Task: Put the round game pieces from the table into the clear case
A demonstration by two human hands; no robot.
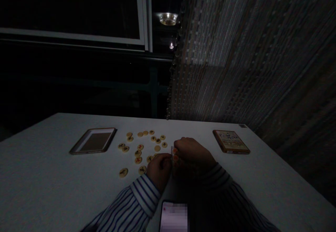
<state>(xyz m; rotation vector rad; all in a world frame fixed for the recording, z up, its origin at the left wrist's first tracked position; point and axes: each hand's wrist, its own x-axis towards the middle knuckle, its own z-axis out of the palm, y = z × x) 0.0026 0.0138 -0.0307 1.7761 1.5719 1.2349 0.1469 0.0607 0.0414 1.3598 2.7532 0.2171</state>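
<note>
My left hand [159, 169] is closed, its fingers curled at the left edge of a thin, pale thing with an orange-red pattern [175, 156]. My right hand [194, 150] forms a fist over the upper part of that same patterned thing; the picture is too dark to show its kind. Round wooden Chinese chess pieces [138, 153] lie loose to the left of and beyond my hands, several with black characters and some with red ones. One chess piece [149, 159] is right beside my left hand and partly covered by it.
A shallow open box or lid [112, 139] lies at the left on the white table [47, 176]. To the right is a flat box [232, 141] with printed characters. A lit phone [173, 218] is at the near edge. String curtains [223, 50] hang beyond the right side.
</note>
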